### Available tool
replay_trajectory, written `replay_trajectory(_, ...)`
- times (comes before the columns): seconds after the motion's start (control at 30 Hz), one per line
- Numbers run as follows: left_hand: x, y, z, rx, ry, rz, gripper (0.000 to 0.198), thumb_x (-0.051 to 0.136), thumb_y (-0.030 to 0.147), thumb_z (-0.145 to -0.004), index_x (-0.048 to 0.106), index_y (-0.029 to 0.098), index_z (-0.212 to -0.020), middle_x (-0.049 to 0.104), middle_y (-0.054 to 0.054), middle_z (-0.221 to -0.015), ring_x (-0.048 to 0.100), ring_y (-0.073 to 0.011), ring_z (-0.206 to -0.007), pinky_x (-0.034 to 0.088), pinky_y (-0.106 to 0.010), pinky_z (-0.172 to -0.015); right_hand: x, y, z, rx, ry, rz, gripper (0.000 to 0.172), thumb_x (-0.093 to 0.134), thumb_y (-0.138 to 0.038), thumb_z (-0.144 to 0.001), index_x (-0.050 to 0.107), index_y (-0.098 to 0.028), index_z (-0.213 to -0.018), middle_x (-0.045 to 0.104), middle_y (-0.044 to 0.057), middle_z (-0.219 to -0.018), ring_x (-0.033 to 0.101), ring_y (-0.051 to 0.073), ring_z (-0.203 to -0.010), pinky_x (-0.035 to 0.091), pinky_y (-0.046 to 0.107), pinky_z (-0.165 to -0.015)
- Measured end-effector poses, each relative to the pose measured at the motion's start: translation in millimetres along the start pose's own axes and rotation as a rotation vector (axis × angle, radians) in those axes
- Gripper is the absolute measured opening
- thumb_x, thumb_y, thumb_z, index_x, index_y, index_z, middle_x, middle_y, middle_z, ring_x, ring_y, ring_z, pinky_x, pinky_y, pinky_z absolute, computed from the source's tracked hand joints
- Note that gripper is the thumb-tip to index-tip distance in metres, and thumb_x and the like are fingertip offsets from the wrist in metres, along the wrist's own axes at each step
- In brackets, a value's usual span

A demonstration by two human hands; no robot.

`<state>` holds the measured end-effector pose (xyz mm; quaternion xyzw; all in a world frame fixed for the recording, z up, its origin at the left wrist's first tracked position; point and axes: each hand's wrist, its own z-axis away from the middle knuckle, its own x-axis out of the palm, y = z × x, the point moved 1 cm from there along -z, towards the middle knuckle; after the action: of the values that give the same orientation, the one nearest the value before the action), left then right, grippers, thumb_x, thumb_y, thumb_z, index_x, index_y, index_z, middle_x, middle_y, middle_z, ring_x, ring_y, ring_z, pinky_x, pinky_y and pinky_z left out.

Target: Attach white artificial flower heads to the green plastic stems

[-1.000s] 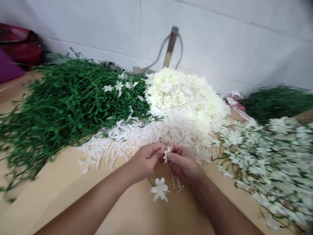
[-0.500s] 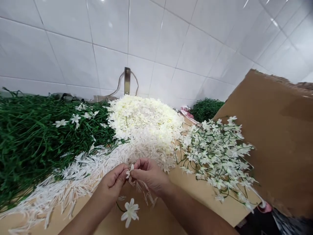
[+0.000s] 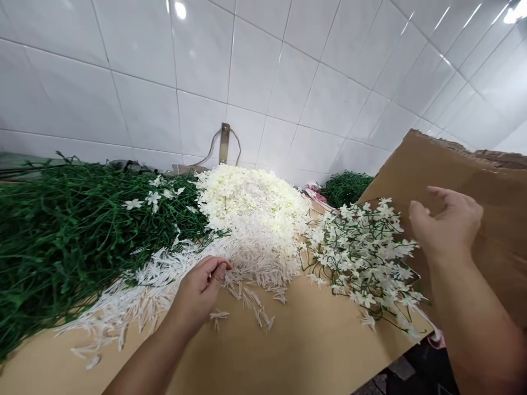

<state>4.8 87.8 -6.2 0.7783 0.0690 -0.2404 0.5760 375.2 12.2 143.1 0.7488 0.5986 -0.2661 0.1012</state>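
My left hand [image 3: 203,288] is over the front edge of the white stamen pile [image 3: 257,260], thumb and fingertips pressed together. Whatever is in that pinch, if anything, is too small to make out. On the right, my right hand [image 3: 448,219] is raised beside the brown cardboard, fingers and thumb apart with nothing visible between them. Below and left of it lies a heap of white artificial flowers on green stems [image 3: 366,258]. Loose cream flower heads [image 3: 255,197] are mounded behind the stamens.
A large mass of green plastic stems [image 3: 82,236] covers the left side, with a few white flowers [image 3: 152,198] on top. An upright cardboard sheet [image 3: 489,219] borders the right. More green stems [image 3: 348,186] lie at the back, by the tiled wall [image 3: 255,71]. Tan board [image 3: 288,345] forms the work surface.
My right hand has left my left hand and moved up and right, past the stemmed flowers. The white flower that hung below my hands is no longer there. My left hand stays near the stamens.
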Motion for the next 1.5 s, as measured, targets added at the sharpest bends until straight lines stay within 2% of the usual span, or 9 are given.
replay_trajectory(0.13,3.9,-3.3,0.6,0.016,-0.039,-0.105,0.031,0.036,0.037,-0.084,0.060,0.019,-0.081,0.060,-0.003,-0.076,0.054,-0.0164,-0.069,0.042,-0.027,-0.065,18.3,-41.3,33.0,-0.174,0.122,-0.091,0.013,0.053,-0.018,-0.076,0.062,-0.018,-0.085,0.064,0.014,-0.088,0.055,0.029,-0.096,0.041,0.042,-0.089)
replay_trajectory(0.2,3.9,-5.5,0.0,0.019,-0.060,-0.163,0.031,0.034,0.036,-0.085,0.059,0.019,-0.080,0.060,-0.003,-0.075,0.054,-0.0168,-0.070,0.042,-0.028,-0.065,39.5,-73.8,51.4,-0.294,-0.128,-0.281,0.013,0.052,-0.018,-0.076,0.061,-0.017,-0.085,0.063,0.011,-0.082,0.058,0.024,-0.081,0.046,0.038,-0.077)
replay_trajectory(0.3,1.8,-7.9,-1.4,0.016,-0.067,-0.227,0.030,0.033,0.034,-0.085,0.059,0.019,-0.079,0.060,-0.004,-0.078,0.054,-0.0172,-0.073,0.041,-0.029,-0.067,78.0,-119.0,74.1,-0.427,-0.557,-0.316,0.016,0.052,-0.020,-0.078,0.061,-0.017,-0.090,0.063,0.011,-0.090,0.056,0.024,-0.089,0.044,0.038,-0.082)
replay_trajectory(0.4,-1.5,-10.0,-2.8,0.015,-0.051,-0.267,0.030,0.032,0.032,-0.086,0.058,0.019,-0.080,0.060,-0.004,-0.080,0.054,-0.0173,-0.075,0.040,-0.029,-0.068,117.2,-145.6,85.3,-0.340,-0.777,-0.174,0.025,0.052,-0.021,-0.079,0.058,-0.014,-0.102,0.058,0.015,-0.103,0.051,0.027,-0.101,0.041,0.036,-0.085)
replay_trajectory(0.63,-3.7,-16.2,-6.8,0.029,-0.045,-0.337,0.031,0.031,0.030,-0.086,0.059,0.019,-0.079,0.060,-0.005,-0.079,0.053,-0.0179,-0.075,0.040,-0.029,-0.068,175.5,-147.8,86.1,-0.157,-0.834,-0.107,0.013,0.050,-0.012,-0.075,0.061,-0.014,-0.083,0.060,0.014,-0.088,0.056,0.023,-0.082,0.039,0.031,-0.068)
replay_trajectory(0.97,-3.1,-16.8,-9.3,0.024,-0.036,-0.309,0.028,0.034,0.027,-0.086,0.059,0.018,-0.079,0.060,-0.004,-0.078,0.054,-0.0170,-0.075,0.041,-0.029,-0.068,157.2,-132.3,55.9,0.022,-0.734,-0.400,0.011,0.048,-0.025,-0.078,0.056,-0.018,-0.074,0.059,0.003,-0.068,0.051,0.015,-0.060,0.036,0.026,-0.054)
replay_trajectory(1.2,1.5,-15.8,-7.2,0.018,0.012,-0.155,0.024,0.039,0.026,-0.085,0.060,0.019,-0.093,0.062,-0.005,-0.091,0.056,-0.0162,-0.086,0.042,-0.028,-0.077,127.5,-160.3,91.3,0.370,-1.031,-1.301,0.026,0.065,-0.035,-0.065,0.056,-0.016,-0.081,0.055,-0.003,-0.056,0.045,0.009,-0.047,0.035,0.024,-0.047)
replay_trajectory(1.33,6.8,-13.6,-4.4,-0.041,0.031,0.025,0.026,0.045,0.029,-0.083,0.058,0.017,-0.102,0.060,-0.005,-0.089,0.055,-0.0152,-0.081,0.042,-0.028,-0.075,117.1,-179.4,108.2,0.454,-1.170,-1.407,0.028,0.064,-0.034,-0.066,0.055,-0.015,-0.086,0.054,-0.004,-0.055,0.044,0.007,-0.046,0.034,0.023,-0.048)
replay_trajectory(1.5,11.6,-4.6,-2.6,-0.147,0.045,0.408,0.032,0.057,0.037,-0.075,0.059,0.015,-0.099,0.060,-0.005,-0.085,0.054,-0.0150,-0.077,0.042,-0.026,-0.071,112.2,-199.8,127.3,0.333,-1.217,-1.348,0.019,0.058,-0.027,-0.071,0.053,-0.016,-0.086,0.047,-0.006,-0.055,0.043,0.008,-0.049,0.033,0.024,-0.048)
